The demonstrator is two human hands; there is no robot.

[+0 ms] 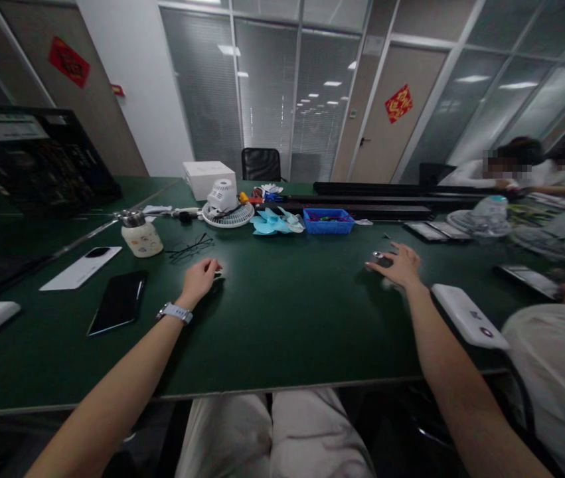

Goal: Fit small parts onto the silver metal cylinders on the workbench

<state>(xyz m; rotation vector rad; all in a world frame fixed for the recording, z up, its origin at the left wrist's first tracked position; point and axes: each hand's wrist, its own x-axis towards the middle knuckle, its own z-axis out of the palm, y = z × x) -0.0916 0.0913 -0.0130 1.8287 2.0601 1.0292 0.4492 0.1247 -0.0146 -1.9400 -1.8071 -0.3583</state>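
My left hand (201, 277) rests on the green table (287, 332) with its fingers curled over a small dark thing that I cannot make out. A watch with a light strap (176, 312) sits on that wrist. My right hand (398, 264) lies farther right, fingers bent around a small metallic part (378, 255) on the table. Beyond the hands stand a dismantled white fan (225, 204), light blue fan blades (275, 222) and a blue basket (328, 220).
Left of my left arm lie a black phone (119, 302), a white phone (81, 267), a small jar (141, 234) and glasses (190, 248). A white power bank (467, 314) lies by my right arm. A co-worker's sleeve (561, 372) is at right; other people sit far right.
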